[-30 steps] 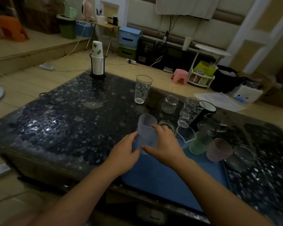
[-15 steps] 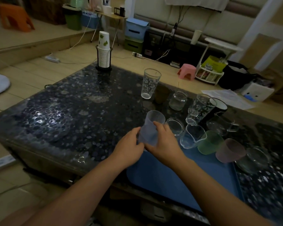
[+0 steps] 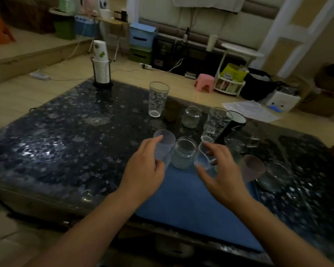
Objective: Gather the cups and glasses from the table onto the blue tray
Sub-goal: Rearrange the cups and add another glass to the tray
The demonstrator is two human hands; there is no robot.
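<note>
Your left hand point(image 3: 143, 170) grips the frosted cup point(image 3: 163, 146), which stands upright, mouth up, long axis vertical, at the far left corner of the blue tray point(image 3: 191, 199). It looks pale, translucent and tapered. Half a second ago both hands held it; now your right hand point(image 3: 218, 170) has let go and spreads open over a small glass point(image 3: 204, 157) beside the jar point(image 3: 183, 153).

It was a lived-in home room: a low dark pebble-patterned desk point(image 3: 56, 135), small pink plastic stool point(image 3: 204, 82), blue storage drawers point(image 3: 142, 36), wooden floor.

two hands point(image 3: 143, 170), one blue tray point(image 3: 191, 205), eleven cups.
</note>
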